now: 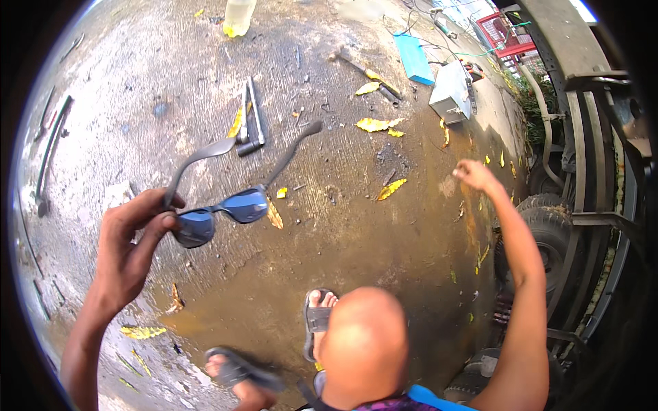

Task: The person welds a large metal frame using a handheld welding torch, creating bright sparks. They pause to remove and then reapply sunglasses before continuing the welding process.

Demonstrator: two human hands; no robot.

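My left hand (pixel 133 236) grips dark sunglasses (pixel 238 207) with blue-tinted lenses by one temple, thumb and fingers closed on it at the left. Behind them on the wet, stained concrete lie two metal bars (pixel 255 109) and a few yellow leaves. My right hand (pixel 473 171) is out at the right above the ground, below a silver metal box (pixel 449 89). Its fingers are curled close together, and whatever they may hold is too small to make out.
Vehicle tyres (pixel 545 243) and a steel frame (pixel 588 157) line the right edge. Farther off are a blue box (pixel 412 56), cables, tools (pixel 360 72) and a bottle (pixel 238 15). Long tools (pixel 51 151) lie far left. Sandalled feet (pixel 319 315) and a rounded bare head or knee (pixel 364 339) are low centre.
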